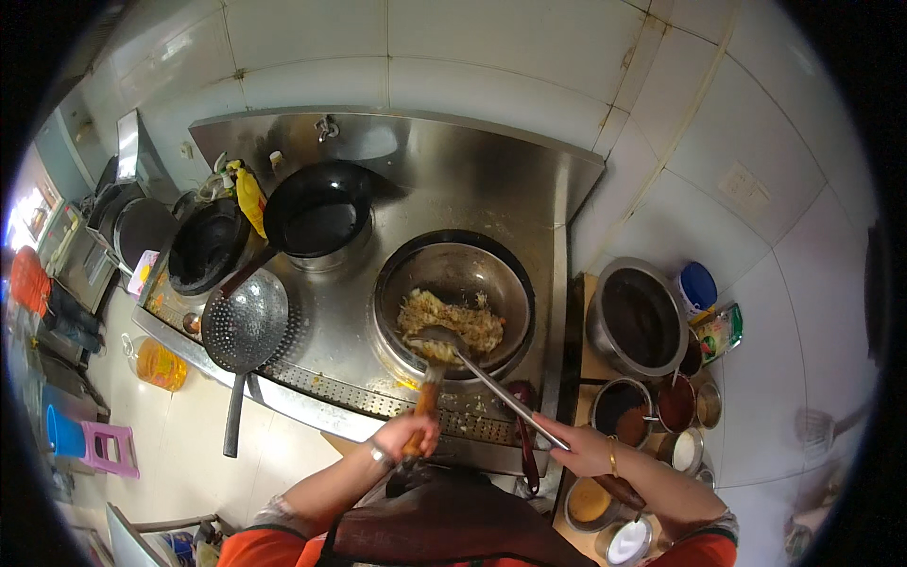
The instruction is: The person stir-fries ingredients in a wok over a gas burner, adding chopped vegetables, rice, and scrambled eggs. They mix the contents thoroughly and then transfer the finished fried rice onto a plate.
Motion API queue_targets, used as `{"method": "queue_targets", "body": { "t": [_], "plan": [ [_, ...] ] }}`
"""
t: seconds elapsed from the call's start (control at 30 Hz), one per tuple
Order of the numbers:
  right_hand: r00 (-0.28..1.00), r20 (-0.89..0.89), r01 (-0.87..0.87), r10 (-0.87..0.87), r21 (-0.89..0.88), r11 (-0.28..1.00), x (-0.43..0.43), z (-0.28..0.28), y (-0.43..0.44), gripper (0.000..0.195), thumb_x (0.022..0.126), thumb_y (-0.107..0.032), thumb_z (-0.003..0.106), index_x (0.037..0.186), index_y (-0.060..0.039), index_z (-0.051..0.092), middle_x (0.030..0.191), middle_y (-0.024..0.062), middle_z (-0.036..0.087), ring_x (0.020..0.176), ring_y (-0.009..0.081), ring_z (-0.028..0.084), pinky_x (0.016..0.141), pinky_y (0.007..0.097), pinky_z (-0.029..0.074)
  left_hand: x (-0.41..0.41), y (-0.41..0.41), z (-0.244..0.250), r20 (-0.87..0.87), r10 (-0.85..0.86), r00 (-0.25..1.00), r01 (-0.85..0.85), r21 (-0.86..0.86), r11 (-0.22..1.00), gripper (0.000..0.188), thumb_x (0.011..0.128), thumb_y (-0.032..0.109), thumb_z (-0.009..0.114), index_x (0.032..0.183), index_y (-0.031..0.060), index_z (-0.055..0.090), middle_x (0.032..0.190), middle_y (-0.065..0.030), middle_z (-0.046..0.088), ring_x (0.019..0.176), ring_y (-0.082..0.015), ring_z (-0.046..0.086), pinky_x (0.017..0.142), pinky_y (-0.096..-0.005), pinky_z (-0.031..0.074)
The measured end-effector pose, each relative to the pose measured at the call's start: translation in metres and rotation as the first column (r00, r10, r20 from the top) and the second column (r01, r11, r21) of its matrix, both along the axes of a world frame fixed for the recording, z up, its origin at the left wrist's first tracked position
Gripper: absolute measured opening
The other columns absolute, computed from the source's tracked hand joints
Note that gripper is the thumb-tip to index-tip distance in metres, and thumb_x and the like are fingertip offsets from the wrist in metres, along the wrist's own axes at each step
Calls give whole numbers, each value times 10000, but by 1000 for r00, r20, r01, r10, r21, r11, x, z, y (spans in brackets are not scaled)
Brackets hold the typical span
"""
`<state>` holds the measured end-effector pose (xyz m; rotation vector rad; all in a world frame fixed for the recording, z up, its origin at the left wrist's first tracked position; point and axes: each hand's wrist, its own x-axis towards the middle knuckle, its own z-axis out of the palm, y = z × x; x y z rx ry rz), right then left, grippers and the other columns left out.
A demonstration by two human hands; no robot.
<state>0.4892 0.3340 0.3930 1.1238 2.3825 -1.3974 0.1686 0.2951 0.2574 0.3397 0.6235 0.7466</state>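
My left hand [414, 434] is closed around the wooden handle [426, 398] of a metal wok [453, 275] on the stove. Inside the wok lies a heap of pale cooked food [460, 315] with small coloured bits; I cannot tell exactly what it is. My right hand [585, 448] grips the long metal handle of a cooking ladle [506, 397]. The ladle's bowl rests in the food at the near side of the wok, holding or covering some of it. Its brown handle end passes under my right forearm.
Left of the wok are a black wok [319, 212] and a perforated skimmer [244, 322]. To the right stand a deep steel pot [636, 319] and several seasoning bowls [675, 402]. A red-handled utensil [526, 446] lies by the stove's front edge. A person [53, 301] stands far left.
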Motion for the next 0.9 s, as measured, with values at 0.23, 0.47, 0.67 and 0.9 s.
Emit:
{"method": "queue_targets", "body": {
  "t": [0.23,0.47,0.67,0.9],
  "plan": [
    [825,531,109,-192,184,977,-48,-18,28,648,865,-148,391,1381,-289,25,783,229,558,681,345,572,616,410,434,-11,-55,10,-136,72,988,-71,14,997,151,746,107,564,648,29,481,533,-86,473,467,-197,491,394,-289,408],
    [849,528,30,-9,-31,999,-13,43,2,657,848,-137,419,1383,-260,58,796,223,572,731,346,583,646,422,445,-13,23,-16,-23,-1,1000,0,-35,999,192,789,148,503,625,74,436,580,-37,458,504,-149,472,470,-297,424],
    [881,357,186,-310,343,921,-24,-61,62,673,821,-131,467,1376,-253,105,771,223,580,703,376,571,647,413,442,-2,41,-46,-92,5,996,-6,-17,1000,99,773,103,519,763,84,422,588,-36,453,492,-147,462,458,-299,417],
    [837,-33,524,-546,340,781,-45,-138,60,651,811,-104,481,1369,-247,178,751,194,587,592,315,564,550,358,445,-8,37,-56,-198,-12,980,2,-51,999,120,731,99,556,798,71,461,584,-45,479,471,-168,491,447,-321,444]
  ]
}}
